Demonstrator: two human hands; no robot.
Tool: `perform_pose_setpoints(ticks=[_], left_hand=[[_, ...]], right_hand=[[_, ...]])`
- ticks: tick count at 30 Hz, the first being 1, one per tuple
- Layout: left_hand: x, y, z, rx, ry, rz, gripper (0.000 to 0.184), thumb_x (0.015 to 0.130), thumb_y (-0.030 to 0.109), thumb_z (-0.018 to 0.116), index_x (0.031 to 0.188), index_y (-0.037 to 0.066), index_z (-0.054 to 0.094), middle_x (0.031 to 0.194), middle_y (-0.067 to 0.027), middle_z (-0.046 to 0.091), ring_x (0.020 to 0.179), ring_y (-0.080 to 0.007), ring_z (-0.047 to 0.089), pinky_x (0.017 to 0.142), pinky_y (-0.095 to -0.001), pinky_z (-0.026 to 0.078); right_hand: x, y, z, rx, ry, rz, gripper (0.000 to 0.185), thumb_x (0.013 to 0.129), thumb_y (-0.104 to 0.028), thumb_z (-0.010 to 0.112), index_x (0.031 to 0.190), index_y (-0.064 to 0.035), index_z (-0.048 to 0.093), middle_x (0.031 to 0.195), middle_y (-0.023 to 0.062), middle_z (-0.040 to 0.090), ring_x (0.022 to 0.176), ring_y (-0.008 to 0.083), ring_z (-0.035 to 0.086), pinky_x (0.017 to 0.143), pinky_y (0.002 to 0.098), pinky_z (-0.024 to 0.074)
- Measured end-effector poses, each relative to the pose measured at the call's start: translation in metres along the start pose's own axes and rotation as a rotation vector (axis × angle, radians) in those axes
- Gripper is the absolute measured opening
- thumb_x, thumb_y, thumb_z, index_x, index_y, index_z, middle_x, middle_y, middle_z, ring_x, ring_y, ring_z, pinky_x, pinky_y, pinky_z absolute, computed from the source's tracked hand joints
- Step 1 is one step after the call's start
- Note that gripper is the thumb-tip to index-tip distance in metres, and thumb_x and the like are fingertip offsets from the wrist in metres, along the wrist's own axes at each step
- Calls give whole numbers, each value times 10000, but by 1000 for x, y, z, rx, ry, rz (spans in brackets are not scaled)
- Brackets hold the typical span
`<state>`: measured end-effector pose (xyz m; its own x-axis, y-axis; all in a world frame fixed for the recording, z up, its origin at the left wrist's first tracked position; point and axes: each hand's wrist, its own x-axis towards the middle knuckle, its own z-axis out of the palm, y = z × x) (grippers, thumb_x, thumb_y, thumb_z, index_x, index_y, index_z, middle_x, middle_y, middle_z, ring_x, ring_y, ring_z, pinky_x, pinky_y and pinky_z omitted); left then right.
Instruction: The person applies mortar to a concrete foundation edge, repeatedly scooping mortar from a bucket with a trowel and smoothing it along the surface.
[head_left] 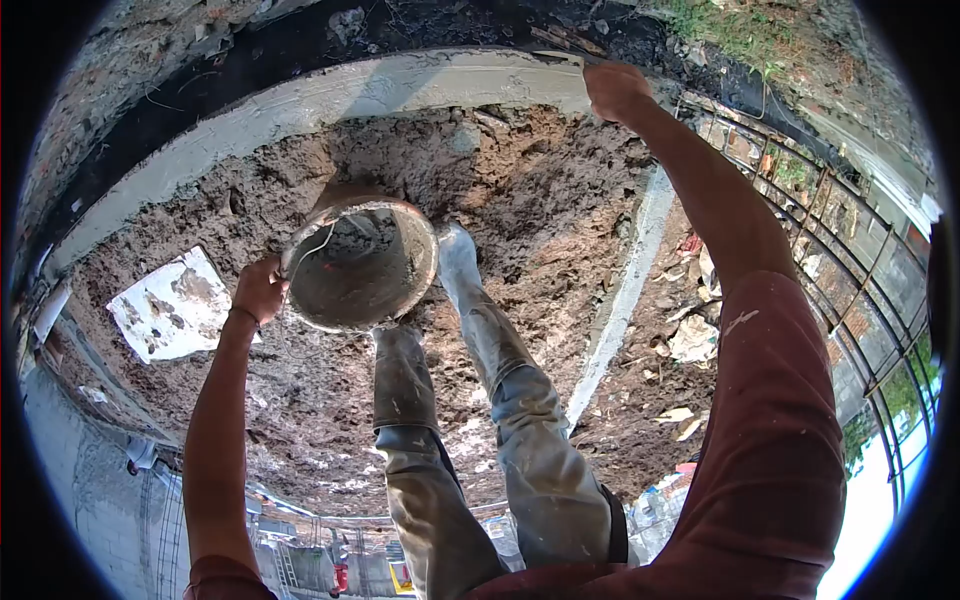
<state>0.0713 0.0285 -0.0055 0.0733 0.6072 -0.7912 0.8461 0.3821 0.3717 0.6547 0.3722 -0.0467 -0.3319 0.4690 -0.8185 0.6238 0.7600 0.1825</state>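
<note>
My left hand (260, 290) is closed on the left rim of a round, mud-coated bucket (345, 292). The bucket tilts so that its mouth faces me, with a little grey wet mix and a thin wire handle visible inside. My right hand (615, 92) reaches far forward, closed around what looks like a trowel (560, 57), its thin blade seen nearly edge-on. That blade lies at the right end of a smooth grey band of mortar (460, 82) along the top of a low wall. My fingers hide the tool's grip.
Rough, lumpy soil (540, 210) surrounds my boots (460, 265). A dirty white board (175, 305) lies at left. A pale strip (625, 295) crosses the ground at right, near a rebar cage (850, 250). Beyond the wall runs a dark trench (270, 65).
</note>
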Motion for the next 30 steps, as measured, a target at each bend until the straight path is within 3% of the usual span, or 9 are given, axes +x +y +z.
perform_pose_setpoints(ticks=[3, 5, 9, 15, 16, 22, 25, 27, 30], left_hand=[[-1, -1, 1, -11, 7, 21, 262, 822, 15, 778, 1068, 35, 694, 980, -203, 730, 944, -381, 714, 824, -460, 559], [-3, 0, -1, -25, 9, 28, 268, 822, 15, 780, 1075, 39, 697, 975, -196, 732, 939, -375, 716, 821, -459, 558], [-5, 6, -1, -62, 8, 1, 266, 825, 10, 777, 1077, 50, 699, 972, -181, 740, 921, -376, 718, 810, -460, 555], [-5, 12, -3, -16, -7, -3, 250, 834, 14, 771, 1072, 48, 700, 973, -190, 736, 929, -383, 714, 811, -464, 554], [-5, 12, -3, -16, -14, -12, 253, 836, 14, 771, 1077, 44, 701, 988, -196, 736, 948, -387, 713, 823, -467, 551], [-2, 14, -2, -19, -28, -13, 257, 831, 15, 779, 1077, 35, 708, 1006, -212, 731, 977, -397, 707, 845, -475, 544], [-1, 8, -2, 4, -3, -13, 239, 836, 20, 782, 1063, 30, 708, 1002, -221, 730, 970, -400, 711, 836, -475, 545], [1, 1, 2, -20, -29, -35, 235, 841, 37, 789, 1060, 29, 706, 992, -227, 729, 957, -403, 715, 827, -477, 548], [-1, 6, -1, -39, -35, -46, 229, 845, 53, 793, 1056, 35, 706, 985, -234, 727, 956, -412, 714, 824, -484, 548]], right_hand=[[4, -13, -1, 171, 158, 141, 227, 948, -164, 594, 1114, -83, 726, 1137, 181, 746, 1049, 346, 734, 919, 447, 583], [-21, -20, 8, 382, 355, 519, 281, 995, -195, 506, 1154, -64, 698, 1154, 204, 733, 1093, 349, 720, 968, 463, 559], [-58, 40, 21, 427, 127, 674, 358, 1019, -230, 425, 1220, -62, 669, 1230, 242, 704, 1185, 368, 684, 1024, 466, 532], [-48, 59, 35, 186, -156, 506, 285, 922, -152, 610, 1158, -45, 728, 1205, 197, 731, 1131, 364, 712, 937, 461, 591], [-41, 52, 32, 218, -155, 483, 303, 855, -110, 682, 1145, -48, 746, 1186, 188, 739, 1104, 365, 723, 898, 459, 609], [8, -8, 4, 131, 43, 91, 217, 882, -136, 689, 1062, -36, 757, 1153, 175, 747, 1062, 348, 734, 889, 453, 613], [9, -28, -45, 252, -53, 233, 199, 888, -142, 689, 1045, -48, 765, 1151, 164, 748, 1089, 334, 722, 889, 458, 611], [9, -23, -28, 282, 54, 263, 256, 887, -146, 679, 1115, -47, 743, 1173, 173, 740, 1108, 342, 714, 904, 457, 600], [-31, -24, -35, 492, 319, 583, 369, 890, -159, 654, 1242, -52, 681, 1181, 198, 728, 1071, 384, 714, 921, 459, 583]])
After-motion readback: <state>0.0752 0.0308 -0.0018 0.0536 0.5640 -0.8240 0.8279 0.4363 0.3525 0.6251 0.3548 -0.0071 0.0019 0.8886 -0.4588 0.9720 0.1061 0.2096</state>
